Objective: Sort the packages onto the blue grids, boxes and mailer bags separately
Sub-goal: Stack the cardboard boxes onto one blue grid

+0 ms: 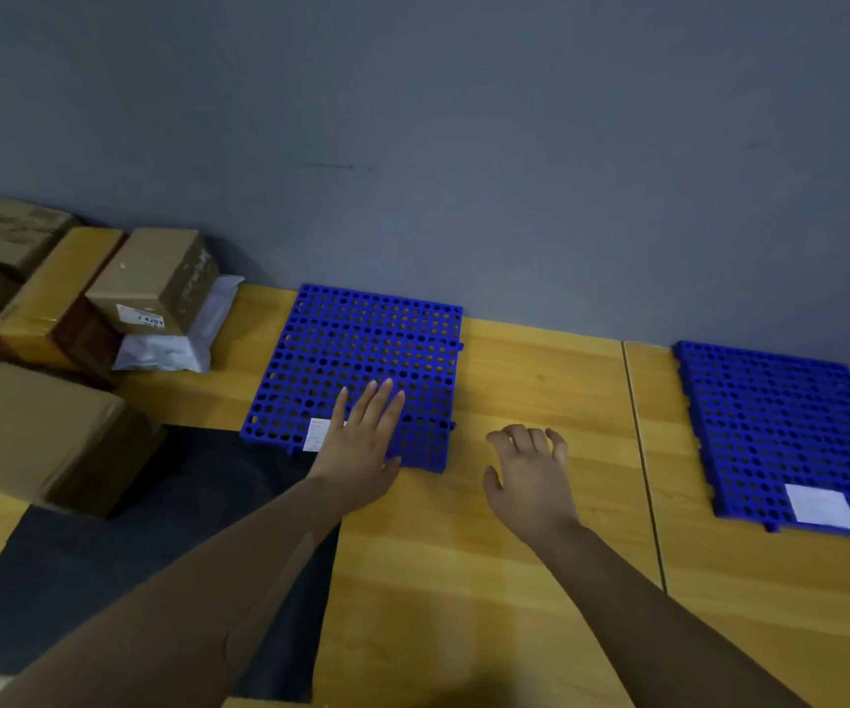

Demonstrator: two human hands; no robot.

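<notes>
Two blue perforated grids lie on the wooden table: one in the middle (366,344) and one at the right (770,431), each with a white label at its near edge. My left hand (361,442) lies flat, fingers stretched, over the near edge of the middle grid, partly covering its label. My right hand (530,472) hovers over bare wood just right of that grid, fingers curled loosely, holding nothing. At the far left, cardboard boxes (152,278) are stacked against the wall, with a white mailer bag (172,350) under one of them.
A large cardboard box (29,431) stands at the near left. A black mat or bag (167,528) lies on the table under my left forearm. A seam (642,467) splits the tabletop between the grids. The grey wall (463,145) runs behind.
</notes>
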